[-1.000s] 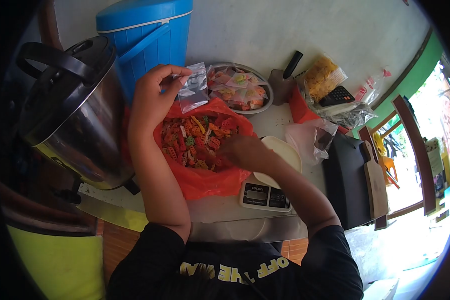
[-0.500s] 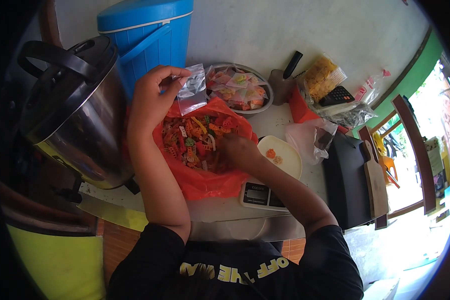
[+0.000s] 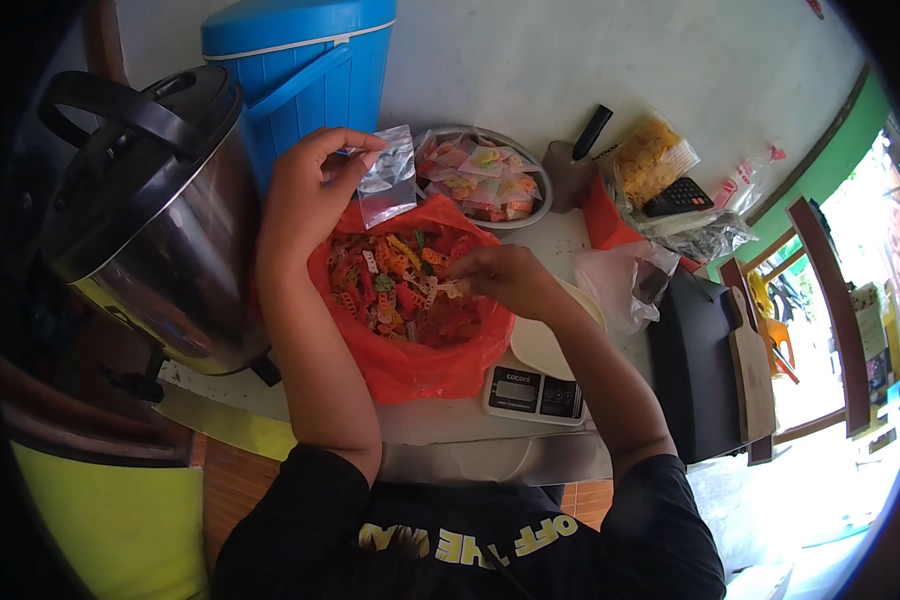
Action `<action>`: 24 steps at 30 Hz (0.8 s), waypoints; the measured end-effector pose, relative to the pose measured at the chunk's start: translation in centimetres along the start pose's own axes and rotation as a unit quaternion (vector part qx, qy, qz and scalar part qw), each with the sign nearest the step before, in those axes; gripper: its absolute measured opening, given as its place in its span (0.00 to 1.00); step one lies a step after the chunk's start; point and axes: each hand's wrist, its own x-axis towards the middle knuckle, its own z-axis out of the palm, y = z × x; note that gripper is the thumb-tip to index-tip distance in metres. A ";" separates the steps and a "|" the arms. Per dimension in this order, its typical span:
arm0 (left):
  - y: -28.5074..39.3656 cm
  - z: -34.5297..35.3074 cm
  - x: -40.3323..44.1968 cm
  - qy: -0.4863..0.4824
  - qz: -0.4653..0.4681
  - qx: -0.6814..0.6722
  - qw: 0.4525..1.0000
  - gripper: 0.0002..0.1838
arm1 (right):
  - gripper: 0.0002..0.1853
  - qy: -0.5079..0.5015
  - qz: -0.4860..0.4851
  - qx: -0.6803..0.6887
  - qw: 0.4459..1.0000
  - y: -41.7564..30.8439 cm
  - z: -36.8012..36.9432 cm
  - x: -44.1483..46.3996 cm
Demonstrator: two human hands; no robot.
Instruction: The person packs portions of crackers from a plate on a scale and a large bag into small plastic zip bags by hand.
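Observation:
My left hand (image 3: 310, 190) is raised at the left, its thumb and forefinger pinching the top edge of a small clear plastic bag (image 3: 388, 185). Below it sits an open red plastic bag (image 3: 410, 370) full of colourful ladder- and wheel-shaped crackers (image 3: 395, 285). Over the right side of that bag is my right hand (image 3: 515, 280), fingers closed together around what looks like a pale cracker. A cream tray (image 3: 540, 350) on a digital kitchen scale (image 3: 515, 392) lies partly under my right wrist; whatever rests on the tray is largely hidden.
A metal bowl (image 3: 545, 195) of small filled bags stands behind the red bag. A large steel pot (image 3: 170, 240) and blue cooler (image 3: 310, 100) flank the left. Rightward are a cleaver (image 3: 570, 165), a bag of yellow snacks (image 3: 655, 145), a calculator (image 3: 678, 197) and a wooden board (image 3: 750, 360).
My right hand has lifted out of the crackers and moved slightly up and right, its fingers now visible. The left hand still holds the small bag in nearly the same place.

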 end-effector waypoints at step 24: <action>0.0 0.7 0.4 -0.015 -0.020 0.018 1.000 0.08 | 0.11 -0.070 -0.151 -0.140 0.976 -0.8 1.9 -1.7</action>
